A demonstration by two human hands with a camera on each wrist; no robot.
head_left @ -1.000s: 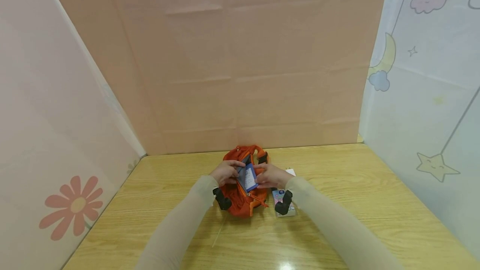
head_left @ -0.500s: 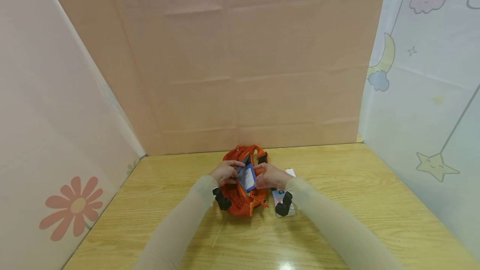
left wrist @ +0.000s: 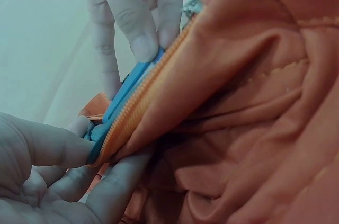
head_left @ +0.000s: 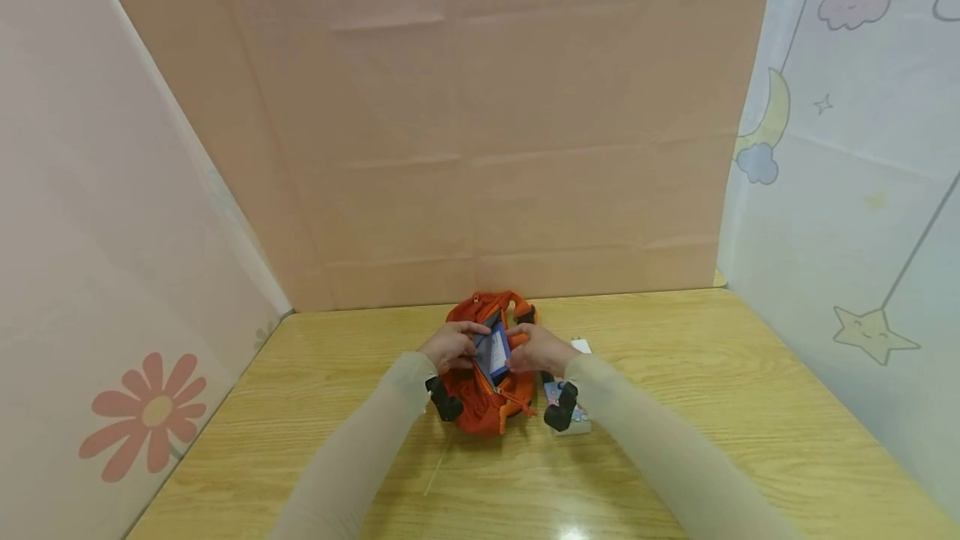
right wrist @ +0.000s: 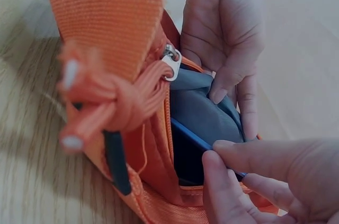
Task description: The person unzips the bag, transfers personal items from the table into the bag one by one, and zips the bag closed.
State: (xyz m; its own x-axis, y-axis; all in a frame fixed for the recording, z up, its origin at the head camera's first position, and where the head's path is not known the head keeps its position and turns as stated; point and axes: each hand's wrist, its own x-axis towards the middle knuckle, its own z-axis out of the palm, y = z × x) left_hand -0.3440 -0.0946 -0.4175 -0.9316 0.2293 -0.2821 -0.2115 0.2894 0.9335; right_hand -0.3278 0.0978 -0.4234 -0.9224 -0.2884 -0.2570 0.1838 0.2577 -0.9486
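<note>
An orange zippered bag [head_left: 480,415] lies on the table, its grey-lined pocket unzipped. At the left side of the opening my left hand [head_left: 450,344] pinches the zipper edge [left wrist: 140,97] between thumb and fingers. My right hand [head_left: 542,350] pinches the edge of a flat blue item [head_left: 498,352] with a white printed label. That item stands partly inside the pocket, as its blue edge [right wrist: 192,135] against the grey lining [right wrist: 204,107] shows in the right wrist view. Its lower part is hidden in the bag.
Right of the bag lies a colourful patterned packet [head_left: 576,425], partly behind the right wrist's black camera mount [head_left: 561,408]. Beyond the right hand is a white plug [head_left: 581,346] with metal prongs. A peach backdrop [head_left: 480,190] closes off the table's far edge.
The flat blue item has slid slightly leftward and deeper into the pocket. My right hand and wrist have shifted a little left with it. The left hand has kept its place.
</note>
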